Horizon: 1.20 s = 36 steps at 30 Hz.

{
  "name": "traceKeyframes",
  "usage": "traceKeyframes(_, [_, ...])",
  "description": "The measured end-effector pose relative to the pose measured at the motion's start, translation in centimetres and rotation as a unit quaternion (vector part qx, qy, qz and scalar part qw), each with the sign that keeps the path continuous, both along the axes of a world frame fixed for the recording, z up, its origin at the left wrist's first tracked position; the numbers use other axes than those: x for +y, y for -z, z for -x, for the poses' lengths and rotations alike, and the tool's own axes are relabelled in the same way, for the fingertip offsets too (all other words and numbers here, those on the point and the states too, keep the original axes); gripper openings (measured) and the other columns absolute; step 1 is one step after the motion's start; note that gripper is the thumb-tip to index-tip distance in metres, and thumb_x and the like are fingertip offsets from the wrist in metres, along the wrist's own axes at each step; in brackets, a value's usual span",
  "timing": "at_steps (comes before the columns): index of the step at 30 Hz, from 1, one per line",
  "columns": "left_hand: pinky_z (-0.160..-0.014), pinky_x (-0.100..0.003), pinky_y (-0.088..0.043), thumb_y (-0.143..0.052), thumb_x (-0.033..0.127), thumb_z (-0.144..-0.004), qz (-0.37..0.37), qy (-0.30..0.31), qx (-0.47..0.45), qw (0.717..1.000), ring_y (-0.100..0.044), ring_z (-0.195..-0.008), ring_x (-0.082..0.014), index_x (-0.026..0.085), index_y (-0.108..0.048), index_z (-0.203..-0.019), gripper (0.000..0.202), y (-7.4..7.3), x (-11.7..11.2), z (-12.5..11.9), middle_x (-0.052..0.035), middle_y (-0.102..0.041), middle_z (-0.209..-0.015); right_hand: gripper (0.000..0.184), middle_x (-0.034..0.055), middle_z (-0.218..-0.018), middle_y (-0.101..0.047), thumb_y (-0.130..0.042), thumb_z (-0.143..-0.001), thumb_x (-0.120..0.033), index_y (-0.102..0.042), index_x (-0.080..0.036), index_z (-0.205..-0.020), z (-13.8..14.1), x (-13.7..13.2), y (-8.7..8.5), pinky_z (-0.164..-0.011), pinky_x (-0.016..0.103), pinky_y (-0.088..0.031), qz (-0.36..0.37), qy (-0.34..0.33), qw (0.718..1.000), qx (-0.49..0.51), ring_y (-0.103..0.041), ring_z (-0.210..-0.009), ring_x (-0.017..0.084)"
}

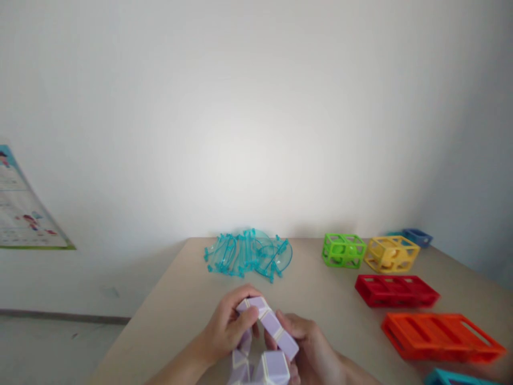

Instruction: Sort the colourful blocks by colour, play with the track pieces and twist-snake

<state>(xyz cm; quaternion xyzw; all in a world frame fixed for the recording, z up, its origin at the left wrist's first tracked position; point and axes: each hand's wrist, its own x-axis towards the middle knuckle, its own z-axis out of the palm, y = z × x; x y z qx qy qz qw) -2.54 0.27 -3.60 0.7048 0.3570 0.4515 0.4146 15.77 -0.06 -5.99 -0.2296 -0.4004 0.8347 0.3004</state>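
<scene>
A lilac and white chain of linked plastic blocks (269,324) is held over the near edge of the beige table (180,305). My left hand (226,326) has its fingers and thumb closed round the chain's upper end. My right hand (310,350) grips the lower part from the right, fingers wrapped round it. The chain's lower links bend down between both hands and run out of the bottom of the view.
A pile of clear turquoise curved pieces (248,254) lies at the table's far middle. To the right stand a green cage block (343,250), a yellow one (391,254), a blue piece (417,236), a red frame (395,291) and an orange frame (441,336). A poster (20,214) hangs at left.
</scene>
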Motion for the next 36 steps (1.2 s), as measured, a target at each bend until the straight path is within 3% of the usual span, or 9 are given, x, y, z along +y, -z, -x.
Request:
traceKeyframes(4, [-0.073, -0.025, -0.044, -0.046, 0.061, -0.09, -0.012, 0.028, -0.008, 1.0, -0.056, -0.079, -0.0162, 0.014, -0.065, -0.096, 0.051, -0.6, 0.1, 0.1, -0.0055, -0.059, -0.085, 0.049, -0.0022, -0.043, -0.047, -0.06, -0.074, -0.062, -0.061, -0.013, -0.068, 0.2, -0.3, 0.2, -0.035, 0.021, -0.025, 0.014, 0.007, 1.0, 0.013, -0.038, -0.034, 0.009])
traceKeyframes(8, [-0.064, -0.023, -0.043, -0.043, 0.069, -0.085, 0.038, 0.086, 0.023, 0.995, -0.056, -0.07, -0.0151, 0.012, -0.065, -0.095, 0.062, -0.1, 0.3, 0.0, -0.0051, -0.059, -0.077, 0.047, 0.0011, -0.057, -0.054, -0.066, -0.074, -0.057, -0.063, -0.01, -0.073, 0.4, -0.5, 0.0, -0.046, 0.021, -0.033, 0.006, 0.04, 0.999, 0.032, -0.048, -0.048, 0.01])
traceKeyframes(13, [-0.067, -0.025, -0.045, -0.043, 0.072, -0.082, 0.025, 0.1, 0.073, 0.992, -0.059, -0.07, -0.017, 0.011, -0.069, -0.1, 0.069, -0.1, 0.1, -0.5, -0.0065, -0.064, -0.075, 0.049, -0.0015, -0.051, -0.048, -0.065, -0.075, -0.057, -0.062, -0.009, -0.071, 0.2, 0.0, -0.1, -0.045, 0.02, -0.027, 0.0, 0.042, 0.999, 0.009, -0.039, -0.045, 0.007])
traceKeyframes(19, [-0.065, -0.026, -0.045, -0.05, 0.076, -0.074, 0.139, 0.17, 0.034, 0.975, -0.064, -0.073, -0.0204, 0.011, -0.071, -0.104, 0.074, -0.7, -0.4, -0.3, -0.0094, -0.069, -0.081, 0.053, -0.006, -0.038, -0.037, -0.046, -0.083, -0.063, -0.059, -0.013, -0.069, -1.3, 0.9, -0.4, -0.03, 0.018, -0.015, 0.049, -0.145, 0.987, -0.056, -0.024, -0.029, 0.006])
traceKeyframes(22, [-0.065, -0.024, -0.044, -0.071, 0.073, -0.054, 0.178, 0.171, -0.005, 0.969, -0.061, -0.073, -0.0176, 0.014, -0.071, -0.107, 0.079, 0.1, -0.3, -0.4, -0.0059, -0.068, -0.083, 0.056, -0.0041, -0.035, -0.037, -0.04, -0.081, -0.062, -0.061, -0.013, -0.064, -2.2, 1.3, -0.4, -0.027, 0.018, -0.012, 0.06, -0.242, 0.965, -0.087, -0.023, -0.026, 0.007])
traceKeyframes(24, [-0.06, -0.022, -0.044, -0.081, 0.066, -0.042, 0.217, 0.184, -0.046, 0.958, -0.059, -0.067, -0.0143, 0.016, -0.069, -0.107, 0.083, 0.7, -0.1, -0.5, -0.0033, -0.066, -0.083, 0.059, -0.0022, -0.034, -0.039, -0.037, -0.082, -0.061, -0.062, -0.012, -0.063, -2.5, 1.4, -0.2, -0.026, 0.018, -0.013, 0.044, -0.254, 0.96, -0.109, -0.025, -0.024, 0.007])
traceKeyframes(31, [-0.05, -0.02, -0.043, -0.069, 0.06, -0.075, 0.237, 0.181, -0.137, 0.945, -0.052, -0.049, -0.0087, 0.015, -0.057, -0.094, 0.051, 1.3, 0.6, -0.3, 0.0016, -0.057, -0.062, 0.056, -0.0066, -0.034, -0.039, -0.042, -0.084, -0.068, -0.059, -0.016, -0.072, -1.7, 1.1, -0.2, -0.024, 0.017, -0.016, 0.009, -0.147, 0.984, -0.102, -0.023, -0.023, 0.007])
traceKeyframes(34, [-0.044, -0.018, -0.037, -0.069, 0.059, -0.076, 0.245, 0.167, -0.121, 0.948, -0.048, -0.045, -0.0072, 0.016, -0.053, -0.09, 0.048, 1.1, 0.8, -0.1, 0.0025, -0.057, -0.06, 0.058, -0.0065, -0.039, -0.041, -0.044, -0.084, -0.071, -0.057, -0.016, -0.071, -1.2, 0.6, -0.7, -0.027, 0.018, -0.019, -0.097, -0.057, 0.983, -0.148, -0.028, -0.026, 0.006])
traceKeyframes(36, [-0.042, -0.017, -0.033, -0.068, 0.058, -0.077, 0.243, 0.146, -0.102, 0.954, -0.047, -0.044, -0.0064, 0.017, -0.051, -0.087, 0.045, 1.1, 0.9, -0.2, 0.003, -0.057, -0.059, 0.059, -0.0045, -0.048, -0.046, -0.049, -0.083, -0.071, -0.06, -0.013, -0.074, -1.1, 0.3, -1.1, -0.033, 0.018, -0.023, -0.215, 0.023, 0.958, -0.19, -0.035, -0.035, 0.006])
